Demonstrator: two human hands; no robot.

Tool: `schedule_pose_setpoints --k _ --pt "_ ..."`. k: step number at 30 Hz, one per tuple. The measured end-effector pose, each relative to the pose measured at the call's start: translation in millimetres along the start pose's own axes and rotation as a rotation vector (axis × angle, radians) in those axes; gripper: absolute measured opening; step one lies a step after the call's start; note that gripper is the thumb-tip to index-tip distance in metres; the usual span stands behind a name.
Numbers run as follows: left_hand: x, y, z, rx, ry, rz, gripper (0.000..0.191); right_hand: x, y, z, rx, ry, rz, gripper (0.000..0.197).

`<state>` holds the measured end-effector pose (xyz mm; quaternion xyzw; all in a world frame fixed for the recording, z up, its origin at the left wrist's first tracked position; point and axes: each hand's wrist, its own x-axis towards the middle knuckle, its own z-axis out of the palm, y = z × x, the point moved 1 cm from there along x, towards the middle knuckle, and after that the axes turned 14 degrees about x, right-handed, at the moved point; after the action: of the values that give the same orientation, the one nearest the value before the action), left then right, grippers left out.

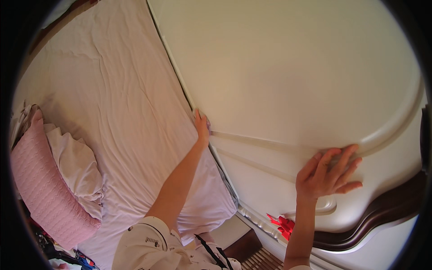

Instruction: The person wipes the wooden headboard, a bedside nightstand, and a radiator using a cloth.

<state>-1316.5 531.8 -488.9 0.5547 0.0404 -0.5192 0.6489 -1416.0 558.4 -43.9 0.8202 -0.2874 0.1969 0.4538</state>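
Note:
My left hand point(202, 130) reaches to the seam between the mattress and a large cream bed headboard point(283, 84). Its fingers lie along the headboard's edge. A small bit of greyish-purple material shows beside them, but whether the hand grips it is hidden. My right hand point(329, 173) is spread against the headboard's moulded surface near a curved raised ridge, holding nothing. To the left, a wrinkled pale pink fitted sheet point(135, 118) covers the mattress.
A pink quilted pillow point(50, 189) and a crumpled beige cloth point(76, 162) lie at the left. Dark wavy trim point(368, 222) borders the headboard. A red ribbon bow point(286, 226) hangs near my right forearm. Below stands a brown slatted wooden piece point(258, 258).

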Motion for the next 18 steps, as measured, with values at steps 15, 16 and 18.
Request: schedule_pose_setpoints --k 15,16,18 --pt "-190 183 87 0.011 -0.412 -0.155 0.079 2 -2 -14 0.181 -0.139 0.091 0.034" --pt "-207 205 95 -0.014 -0.448 -0.061 0.08 6 -3 -26 0.186 -0.119 0.105 0.034" --pt "-254 251 118 0.046 -0.506 0.134 0.08 5 3 -49 0.71 -0.249 0.182 0.041"
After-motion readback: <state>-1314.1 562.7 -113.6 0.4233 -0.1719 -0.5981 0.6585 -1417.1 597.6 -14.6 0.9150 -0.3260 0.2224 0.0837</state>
